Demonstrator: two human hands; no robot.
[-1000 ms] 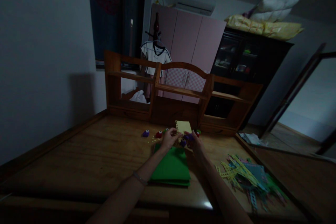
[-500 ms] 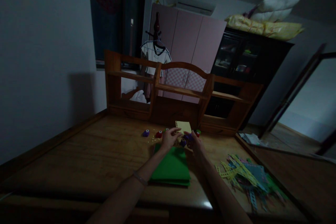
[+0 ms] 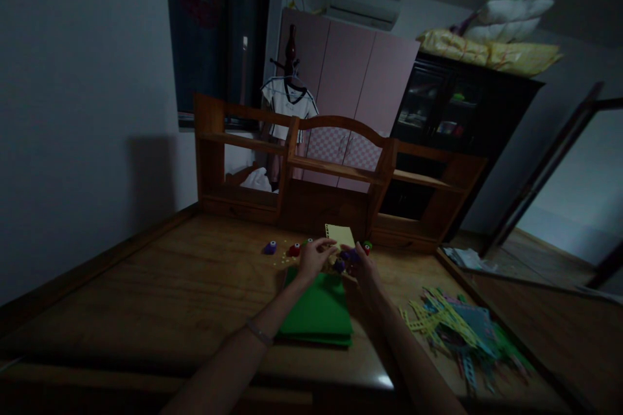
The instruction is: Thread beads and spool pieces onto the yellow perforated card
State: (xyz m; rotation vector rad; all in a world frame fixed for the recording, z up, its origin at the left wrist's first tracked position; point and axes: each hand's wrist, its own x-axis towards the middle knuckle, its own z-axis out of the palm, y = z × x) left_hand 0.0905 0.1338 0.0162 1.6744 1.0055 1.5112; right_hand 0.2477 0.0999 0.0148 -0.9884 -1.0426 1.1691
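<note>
Right hand [image 3: 367, 267]: grip clamped on purple craft punch [image 3: 350, 255]. Left hand [image 3: 312, 260] at lower edge of yellow sheet [image 3: 341, 234], can't tell if grip's pinched. Sheet's beyond green stack [image 3: 318, 311] on surface [image 3: 214, 279].

A white air conditioner [image 3: 365, 0] hangs above a pink wardrobe [image 3: 345, 71], and yellow bundles [image 3: 518, 57] lie on a dark cabinet [image 3: 496, 100].

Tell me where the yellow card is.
In the head view, the yellow card is just right of centre, near the left hand and right hand, before the wooden shelf.
</note>
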